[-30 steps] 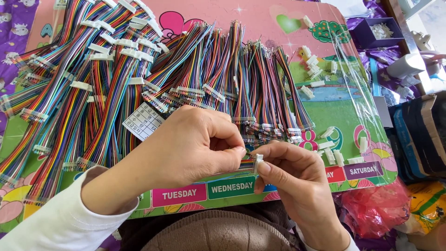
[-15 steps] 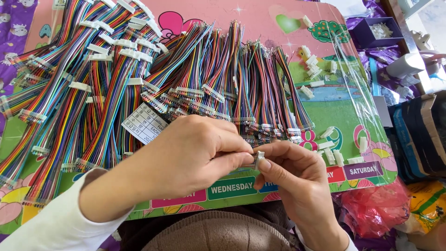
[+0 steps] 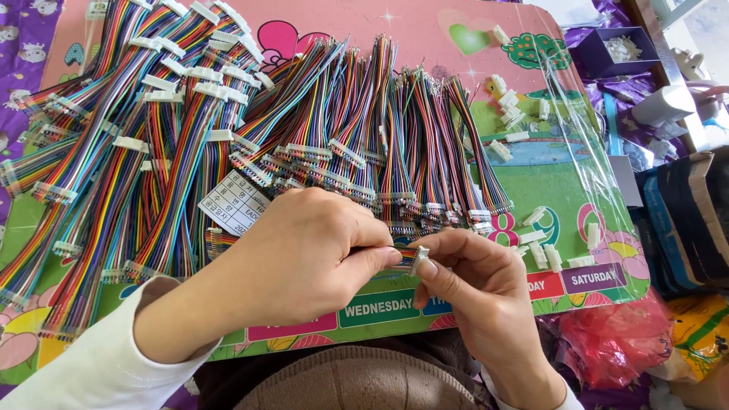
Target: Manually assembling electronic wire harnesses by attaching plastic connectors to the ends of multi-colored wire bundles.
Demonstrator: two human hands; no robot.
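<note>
- The left hand (image 3: 304,258) is pinching the end of a short multicoloured wire bundle (image 3: 408,258) between thumb and fingertips, closed narrowly around it.
- The right hand (image 3: 471,281) is gripping a small white plastic connector housing (image 3: 420,258) between thumb and forefinger, and it is meeting the wire ends just above the front edge of the colourful board (image 3: 456,30).
- The two pieces are touching, but it is hard to tell how deep the wire ends are sitting in the housing; the joining appears to be under way rather than finished.
- A large spread of rainbow wire bundles (image 3: 190,152) is lying across the board; those on the left are already wearing white housings, which suggests much is done.
- A row of bundles nearer the middle (image 3: 425,137) is showing bare metal ends, so a fair share seems to be waiting.
- Loose white housings (image 3: 547,250) are lying scattered at the right of the board, and more are sitting in a purple box (image 3: 619,49) beyond it.
</note>
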